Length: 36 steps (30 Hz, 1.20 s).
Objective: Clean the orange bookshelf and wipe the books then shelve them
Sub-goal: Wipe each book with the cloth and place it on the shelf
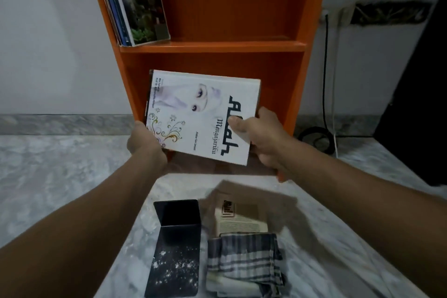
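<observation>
I hold a white book (pixel 200 113) with a face and black lettering on its cover in front of the lower compartment of the orange bookshelf (pixel 217 47). My left hand (pixel 145 143) grips its lower left corner. My right hand (pixel 261 138) grips its right edge, thumb on the cover. Several books (pixel 137 7) lean against the left wall of the upper compartment. On the floor below lie a checked cloth (pixel 244 261), partly over a brown book (pixel 242 215), and a black bookend (pixel 177 244) to their left.
The shelf stands against a white wall on a marbled floor (pixel 60 176). A black cable (pixel 325 80) hangs from a wall socket and coils on the floor right of the shelf. A dark object (pixel 416 104) stands at the far right.
</observation>
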Tool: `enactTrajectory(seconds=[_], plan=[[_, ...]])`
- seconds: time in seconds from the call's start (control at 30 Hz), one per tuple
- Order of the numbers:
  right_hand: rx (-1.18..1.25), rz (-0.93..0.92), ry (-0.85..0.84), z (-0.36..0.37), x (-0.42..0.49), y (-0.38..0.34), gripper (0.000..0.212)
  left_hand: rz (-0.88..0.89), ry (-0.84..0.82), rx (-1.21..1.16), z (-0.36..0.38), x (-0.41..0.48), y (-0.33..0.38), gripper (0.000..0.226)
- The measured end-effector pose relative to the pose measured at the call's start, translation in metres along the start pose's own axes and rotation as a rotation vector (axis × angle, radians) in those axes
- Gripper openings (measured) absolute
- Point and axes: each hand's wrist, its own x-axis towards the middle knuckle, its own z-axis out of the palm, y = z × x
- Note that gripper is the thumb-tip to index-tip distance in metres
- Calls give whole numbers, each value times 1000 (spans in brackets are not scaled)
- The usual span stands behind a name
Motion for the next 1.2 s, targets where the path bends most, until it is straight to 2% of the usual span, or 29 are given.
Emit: enactTrajectory(seconds=[0.07,0.13,0.23,0.3,0.37,0.4,0.47,0.57,0.67,0.7,0.73,0.77,0.8,0.83,0.9,0.93,1.07,1.2], plan=[[-74,-87,3,4,-7,-26,20,92,21,167,-7,4,16,28],[-165,-162,10,8,-12,-46,22,265,-51,292,-11,7,34,39],[-459,-275,-30,13,-20,-71,20,346,-446,362,-19,-10,54,46],[-590,-330,-68,18,-24,-84,19,429,-724,680,-30,-22,60,34],[-673,-375,-91,22,-27,-94,20,464,-894,891,-42,-26,59,33],[-710,-400,-107,23,-27,-99,21,464,-902,909,-46,-25,57,33],[-767,-444,-119,28,-23,-104,25,467,-809,797,-52,-14,52,32],[-771,-580,51,45,-11,-106,39,445,-726,554,-55,-8,49,42],[-783,-715,380,61,-1,-101,80,400,-679,386,-49,-9,52,49],[-733,-674,424,63,0,-96,93,369,-672,323,-46,-9,52,49],[-644,-577,392,67,-1,-90,100,336,-680,261,-41,-7,55,47],[-548,-436,294,70,-2,-83,99,301,-681,214,-36,-6,57,44],[-465,-287,161,75,-3,-77,87,264,-678,179,-31,-6,62,40],[-429,-167,36,79,-1,-72,64,231,-673,157,-25,-7,69,36],[-426,-120,-34,86,10,-72,24,196,-648,162,-15,-6,84,32],[-414,-117,-25,88,15,-75,19,198,-632,189,-12,-8,92,28],[-308,-110,1,102,38,-108,43,198,-635,270,2,-4,129,22],[-337,-169,15,111,67,-138,43,279,-592,335,22,1,160,22]])
